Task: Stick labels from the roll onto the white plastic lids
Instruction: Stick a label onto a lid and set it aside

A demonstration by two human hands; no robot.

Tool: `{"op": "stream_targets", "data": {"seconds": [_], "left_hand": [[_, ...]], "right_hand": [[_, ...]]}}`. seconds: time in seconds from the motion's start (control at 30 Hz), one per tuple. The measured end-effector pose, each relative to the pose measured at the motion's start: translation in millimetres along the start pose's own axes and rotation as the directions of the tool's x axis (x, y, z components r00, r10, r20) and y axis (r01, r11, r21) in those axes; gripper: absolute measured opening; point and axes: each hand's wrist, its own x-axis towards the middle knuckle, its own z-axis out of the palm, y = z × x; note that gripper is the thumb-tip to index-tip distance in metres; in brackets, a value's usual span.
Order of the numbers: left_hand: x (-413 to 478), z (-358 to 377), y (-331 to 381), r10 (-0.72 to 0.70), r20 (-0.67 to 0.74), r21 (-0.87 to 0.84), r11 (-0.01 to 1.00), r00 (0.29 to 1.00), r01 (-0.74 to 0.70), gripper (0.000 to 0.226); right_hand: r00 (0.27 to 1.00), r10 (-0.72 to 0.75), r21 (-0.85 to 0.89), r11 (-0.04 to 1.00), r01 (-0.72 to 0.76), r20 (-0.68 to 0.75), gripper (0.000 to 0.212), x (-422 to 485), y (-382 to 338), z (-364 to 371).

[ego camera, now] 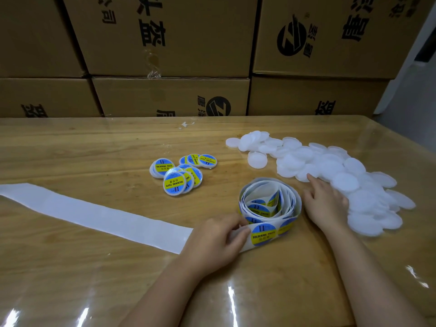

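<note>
From my head camera, looking down, I see my 2 hands on the table [118,142].

My left hand [217,237] is curled, and its finger and thumb pinch the paper strip [94,213] right at the left edge of the next label [263,233]. I think I hold it there so I can peel that 1 label off. I cannot tell if its edge is lifted yet.

My right hand [326,204] lies flat with loose, spread fingers on the pile of white lids [330,166]. It grips nothing. I think it waits there to slide 1 lid out.

The roll [270,201] sits between my hands, close to me, so both can reach it. It stands on its edge with its hole facing up. The bare strip runs long and flat from my left hand out to the left side of the table. That keeps the used paper out of the way. The label faces up, and its words read left to right for me.

The labelled lids [181,173] lie in a small bunch farther back, well apart from the plain ones, so they do not mix. Brown boxes [165,36] stand behind the table.
</note>
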Motion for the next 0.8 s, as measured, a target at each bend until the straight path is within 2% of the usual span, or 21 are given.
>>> {"op": "stream_targets", "data": {"seconds": [0.13,0.23,0.3,0.37,0.47,0.6,0.67,0.8], "left_hand": [[-1.0,-5.0,-1.1,-0.029,-0.01,-0.045,0.999,1.0,0.029,0.026],[0.3,-10.0,-2.8,0.073,-0.054,0.095,0.993,0.996,-0.068,0.031],[1.5,-10.9,-4.0,0.128,-0.063,0.204,0.973,0.99,-0.113,0.028],[2.0,-8.9,-4.7,0.13,-0.077,0.217,0.97,0.989,-0.11,0.027],[2.2,-3.6,-3.8,0.051,-0.094,0.079,0.996,0.994,-0.044,0.028],[2.2,2.5,-4.5,-0.117,-0.046,-0.159,0.981,0.992,0.108,0.024],[2.9,3.9,-5.4,-0.13,-0.018,-0.184,0.975,0.991,0.124,0.015],[4.7,5.4,-6.5,-0.174,0.024,-0.214,0.961,0.984,0.175,0.025]], "right_hand": [[1.0,0.008,-0.002,1.0,-0.008,0.005,0.047,1.2,1.4,0.7],[0.999,0.024,0.057,0.998,-0.022,-0.027,0.045,1.5,0.7,-0.5],[0.996,0.043,0.158,0.987,-0.03,-0.079,0.043,1.5,0.0,-1.7],[0.988,0.073,0.28,0.96,-0.032,-0.135,0.038,1.7,-0.4,-2.6],[0.981,0.101,0.393,0.919,-0.028,-0.167,0.035,1.1,0.3,-2.9],[0.985,0.097,0.439,0.898,-0.024,-0.145,0.036,1.5,0.6,-3.0],[0.99,0.091,0.403,0.914,-0.042,-0.104,0.038,3.1,0.1,-2.3],[0.991,0.116,0.379,0.922,-0.082,-0.067,0.037,6.0,2.2,0.5]]}}
